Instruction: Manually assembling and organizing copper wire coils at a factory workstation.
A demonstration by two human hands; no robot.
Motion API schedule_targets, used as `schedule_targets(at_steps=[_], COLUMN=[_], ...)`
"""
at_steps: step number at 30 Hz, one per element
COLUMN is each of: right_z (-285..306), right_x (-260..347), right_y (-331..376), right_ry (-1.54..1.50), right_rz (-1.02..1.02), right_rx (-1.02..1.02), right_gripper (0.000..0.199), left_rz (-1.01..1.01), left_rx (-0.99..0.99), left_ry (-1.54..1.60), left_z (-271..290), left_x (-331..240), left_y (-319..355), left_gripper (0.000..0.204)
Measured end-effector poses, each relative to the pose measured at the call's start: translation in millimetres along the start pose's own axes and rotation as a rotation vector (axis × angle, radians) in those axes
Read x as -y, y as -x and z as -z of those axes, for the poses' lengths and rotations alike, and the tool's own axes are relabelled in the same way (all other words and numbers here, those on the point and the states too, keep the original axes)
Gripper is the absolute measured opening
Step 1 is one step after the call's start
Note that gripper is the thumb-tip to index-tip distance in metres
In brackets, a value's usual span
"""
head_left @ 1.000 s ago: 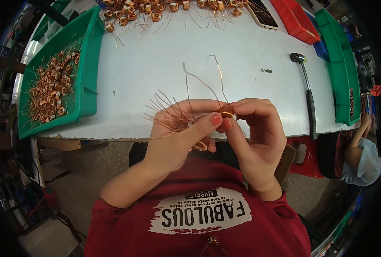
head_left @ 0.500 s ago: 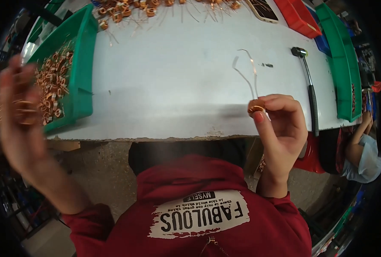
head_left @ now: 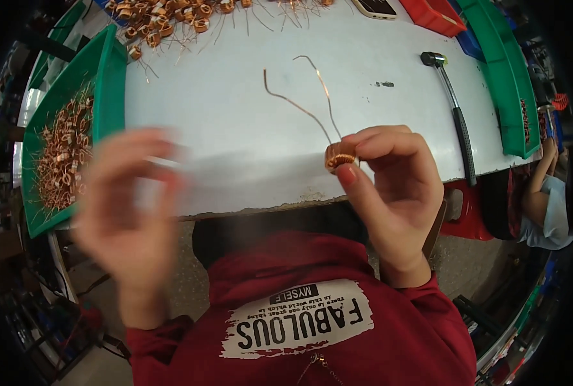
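Note:
Between the thumb and fingers of my right hand point(head_left: 399, 186) is a ring-shaped copper wire coil point(head_left: 340, 156). Two long bent wire leads rise from it over the white tabletop. My left hand point(head_left: 129, 199) is smeared by motion at the table's front edge, to the left of the coil and apart from it. Its thumb and fingers curve with a gap between them, and no coil shows there. Just beyond that hand stands a green bin point(head_left: 109, 83) holding many small copper coils point(head_left: 64, 157) with wire ends.
More copper coils point(head_left: 164, 22) with loose leads lie heaped at the far left. A black-handled hammer point(head_left: 454, 109) rests at the right, near another green bin point(head_left: 505, 77), a red bin point(head_left: 438, 16) and a phone point(head_left: 375, 8). Another person's arm point(head_left: 544, 174) shows at far right.
My left hand has swung right, away from the green bin; the copper ring seen at it earlier no longer shows there. My right hand has shifted left with its coil, whose leads now spread wider.

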State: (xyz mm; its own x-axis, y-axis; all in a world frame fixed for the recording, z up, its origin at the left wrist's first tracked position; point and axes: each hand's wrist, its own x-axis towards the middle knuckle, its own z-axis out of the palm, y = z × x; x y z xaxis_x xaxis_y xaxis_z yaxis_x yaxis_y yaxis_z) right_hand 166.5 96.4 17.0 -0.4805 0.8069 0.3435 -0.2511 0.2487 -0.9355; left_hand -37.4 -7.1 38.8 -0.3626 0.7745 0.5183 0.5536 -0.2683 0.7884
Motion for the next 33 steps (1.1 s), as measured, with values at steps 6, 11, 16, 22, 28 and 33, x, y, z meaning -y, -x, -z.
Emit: schedule_targets(at_steps=[6, 11, 16, 22, 28, 33], right_z=[-16.7, -17.2, -16.1, -7.6, -20.6, -29.9], right_x=[7.0, 15.1, 19.8, 7.9, -33.9, -37.2], right_y=[3.7, 3.2, 11.6, 0.9, 10.7, 11.5], right_ry=[0.185, 0.347, 0.240, 0.274, -0.244, -0.433], right_rz=[0.005, 0.085, -0.178, -0.222, -0.234, -0.228], right_rx=[0.135, 0.206, 0.161, 0.206, 0.312, 0.394], right_gripper=[0.022, 0.024, 0.022, 0.028, 0.074, 0.095], left_rz=[0.646, 0.649, 0.686, 0.938, 0.930, 0.931], left_rx=[0.092, 0.064, 0.184, 0.124, 0.085, 0.066], left_ry=[1.174, 1.130, 0.923, 1.380, 1.514, 1.643], left_z=[-61.4, -66.3, -55.0, -45.7, -50.3, -48.0], left_x=[-10.0, -2.4, -3.3, 5.3, 12.0, 10.4], left_y=[22.7, 33.3, 33.4, 40.7, 56.0, 53.7], left_gripper=[0.036, 0.034, 0.022, 0.020, 0.027, 0.033])
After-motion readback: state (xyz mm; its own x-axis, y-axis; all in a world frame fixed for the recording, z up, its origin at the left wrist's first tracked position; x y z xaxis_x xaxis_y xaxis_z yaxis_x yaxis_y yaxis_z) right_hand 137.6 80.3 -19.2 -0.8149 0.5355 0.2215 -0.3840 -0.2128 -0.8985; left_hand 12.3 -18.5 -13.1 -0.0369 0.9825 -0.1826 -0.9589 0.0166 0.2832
